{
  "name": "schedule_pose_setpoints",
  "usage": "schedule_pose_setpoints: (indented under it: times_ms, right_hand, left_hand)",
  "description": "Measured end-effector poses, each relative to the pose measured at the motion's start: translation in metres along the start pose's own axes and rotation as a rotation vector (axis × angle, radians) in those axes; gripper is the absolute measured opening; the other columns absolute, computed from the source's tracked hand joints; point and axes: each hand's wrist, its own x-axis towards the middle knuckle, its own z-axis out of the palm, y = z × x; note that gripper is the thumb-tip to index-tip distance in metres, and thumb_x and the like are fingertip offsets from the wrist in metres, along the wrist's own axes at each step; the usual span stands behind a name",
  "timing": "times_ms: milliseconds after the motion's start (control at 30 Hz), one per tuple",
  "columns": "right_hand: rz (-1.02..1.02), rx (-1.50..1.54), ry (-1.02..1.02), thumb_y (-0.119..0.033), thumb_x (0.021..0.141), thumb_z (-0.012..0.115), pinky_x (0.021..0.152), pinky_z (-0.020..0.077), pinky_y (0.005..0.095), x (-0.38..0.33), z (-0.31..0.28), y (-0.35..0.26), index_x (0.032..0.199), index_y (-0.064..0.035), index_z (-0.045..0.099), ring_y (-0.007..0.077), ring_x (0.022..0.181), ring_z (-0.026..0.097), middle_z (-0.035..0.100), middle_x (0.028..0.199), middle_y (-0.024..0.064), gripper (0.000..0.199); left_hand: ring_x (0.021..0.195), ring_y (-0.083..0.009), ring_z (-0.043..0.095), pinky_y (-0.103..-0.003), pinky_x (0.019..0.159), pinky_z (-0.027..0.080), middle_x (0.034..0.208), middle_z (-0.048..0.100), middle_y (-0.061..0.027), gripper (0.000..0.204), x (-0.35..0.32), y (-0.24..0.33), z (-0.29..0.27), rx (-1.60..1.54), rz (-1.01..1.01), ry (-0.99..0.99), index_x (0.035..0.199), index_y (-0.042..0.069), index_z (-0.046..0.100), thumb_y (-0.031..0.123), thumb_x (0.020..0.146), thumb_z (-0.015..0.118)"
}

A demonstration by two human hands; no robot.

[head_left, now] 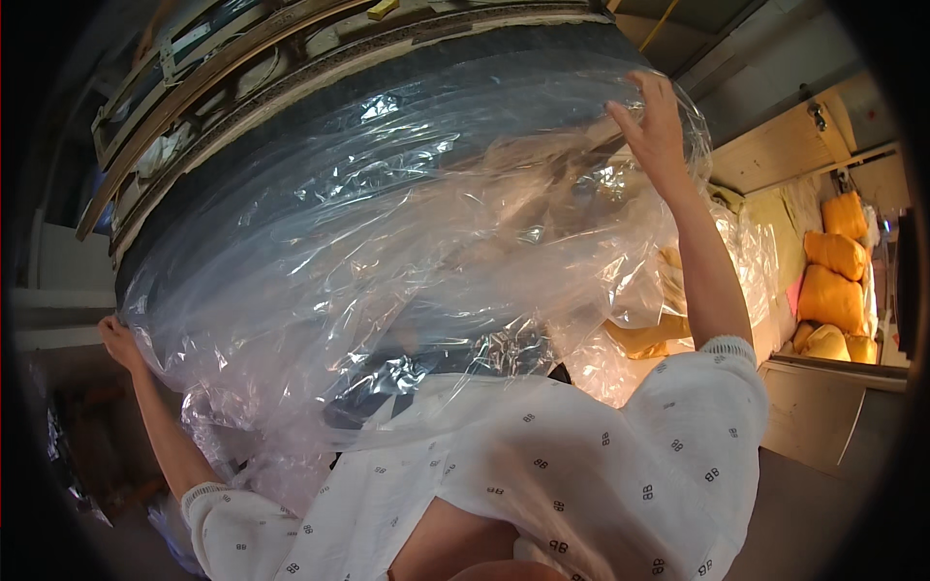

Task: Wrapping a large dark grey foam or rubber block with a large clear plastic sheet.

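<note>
Across dark tabletop (523,44), half veiled by clear plastic sheeting (407,242) pinched in left hand (120,343), cannot tell grip of right hand (659,128).

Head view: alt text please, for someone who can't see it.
A crumpled clear plastic sheet lies over a dark surface, the left hand holding its left edge, the right hand at its far right. Orange bundles are stacked at right.

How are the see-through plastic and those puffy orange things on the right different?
The plastic sheet is clear; the orange bundles are not. The plastic sheet spreads wide, while the orange bundles are lumpy and stacked. The left hand and right hand are at the plastic sheet; neither touches the orange bundles. Sheet and bundles both look wrinkled.
</note>
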Motion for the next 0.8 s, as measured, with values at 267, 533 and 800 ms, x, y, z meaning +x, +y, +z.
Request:
schedule_pose_setpoints:
  times_ms: [267,533,800]
  right_hand:
    - [-0.601,-0.323,-0.005,-0.029,0.082,0.06,0.068,0.0409,0.0273,0.097,0.02,0.039,0.099,-0.0057,0.058,0.0167,0.076,0.051,0.054,0.081,0.0026,0.029]
    - [0.284,0.495,-0.381,-0.023,0.083,0.058,0.057,0.0339,0.017,0.053,0.019,0.018,0.085,-0.0065,0.06,0.0024,0.063,0.043,0.054,0.072,-0.0071,0.017]
    - [0.006,0.074,-0.039,-0.027,0.075,0.063,0.063,0.0423,0.0284,0.054,0.055,0.006,0.08,-0.0095,0.064,0.0176,0.068,0.056,0.058,0.075,0.002,0.019]
  left_hand:
    - [0.086,-0.0331,0.054,-0.038,0.076,0.041,0.093,0.057,-0.0157,0.025,0.003,0.027,0.007,-0.029,-0.162,-0.043,0.095,0.002,0.054,0.026,0.087,0.048]
    - [0.086,-0.0325,0.054,-0.037,0.078,0.041,0.093,0.057,-0.0164,0.03,0.006,-0.004,0.015,-0.068,-0.129,0.051,0.096,0.0,0.054,0.028,0.086,0.049]
    - [0.089,-0.018,0.056,-0.028,0.078,0.044,0.1,0.058,-0.0072,0.031,0.01,-0.044,-0.029,-0.585,-0.416,0.14,0.104,0.0,0.054,0.026,0.087,0.056]
